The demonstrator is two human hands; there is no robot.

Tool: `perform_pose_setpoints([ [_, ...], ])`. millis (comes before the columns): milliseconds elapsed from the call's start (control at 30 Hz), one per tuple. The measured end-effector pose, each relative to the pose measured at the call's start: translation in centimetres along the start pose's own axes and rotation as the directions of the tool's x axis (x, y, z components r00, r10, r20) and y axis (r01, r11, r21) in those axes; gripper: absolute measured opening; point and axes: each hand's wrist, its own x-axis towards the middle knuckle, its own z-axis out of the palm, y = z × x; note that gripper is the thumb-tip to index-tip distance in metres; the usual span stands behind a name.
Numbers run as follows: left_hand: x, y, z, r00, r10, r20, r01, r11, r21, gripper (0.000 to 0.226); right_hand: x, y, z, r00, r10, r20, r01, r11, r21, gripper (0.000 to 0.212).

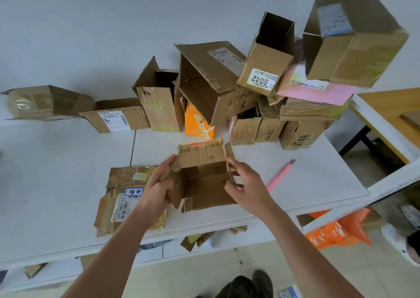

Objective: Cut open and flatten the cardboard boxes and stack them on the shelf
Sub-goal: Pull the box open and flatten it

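A small open cardboard box (204, 179) lies on its side on the white table (56, 184), its opening toward me. My left hand (159, 184) grips its torn left flap. My right hand (245, 184) holds its right wall, thumb on the inside. A flattened box with a shipping label (122, 197) lies on the table just left of it, partly under my left forearm. A pink utility knife (280, 175) rests on the table to the right of my right hand.
Several cardboard boxes (204, 81) are heaped along the table's back, an orange box (197, 124) among them. A large box (354, 40) tops a pink one (318, 90) at the right. A wooden shelf (391, 106) stands right. Orange bags (338, 229) lie below.
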Motion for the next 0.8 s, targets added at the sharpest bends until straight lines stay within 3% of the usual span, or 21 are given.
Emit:
perform_pose_setpoints([
  [133,0.2,0.0,-1.7,0.990,-0.125,0.062,0.134,0.975,-0.179,0.022,-1.5,1.5,-1.1,0.989,-0.065,0.136,0.066,0.998,-0.003,0.055],
  [233,1.3,-0.8,-2.6,0.953,-0.292,-0.075,0.295,0.955,0.040,0.030,-2.5,2.7,0.2,0.934,0.004,0.358,0.079,0.973,-0.217,0.064],
  [300,1.8,-2.0,-2.5,0.939,-0.308,-0.156,0.337,0.916,0.219,0.024,-3.0,3.6,1.7,0.888,0.074,0.453,0.088,0.941,-0.326,0.064],
  [367,2.2,-3.4,-2.4,0.931,-0.278,-0.234,0.341,0.893,0.295,0.014,-2.6,3.9,2.9,0.926,0.064,0.371,0.085,0.924,-0.373,0.050],
  [467,2.8,-5.1,-2.6,0.930,-0.217,-0.296,0.329,0.850,0.412,0.031,-1.4,4.4,4.2,0.987,-0.027,0.160,0.099,0.880,-0.465,0.041],
  [567,3.0,-5.6,-2.2,0.929,-0.175,-0.327,0.325,0.807,0.493,0.033,-0.8,5.6,5.8,0.961,0.106,0.254,0.068,0.804,-0.591,0.066],
  [667,2.9,-5.4,-1.7,0.920,-0.126,-0.370,0.318,0.793,0.520,0.035,-0.7,6.8,7.0,0.948,0.165,0.272,0.076,0.712,-0.698,0.069],
  [800,2.5,-4.9,-1.0,0.917,-0.102,-0.385,0.299,0.815,0.496,0.027,-0.3,6.6,6.4,0.951,0.162,0.264,0.030,0.799,-0.600,0.071],
])
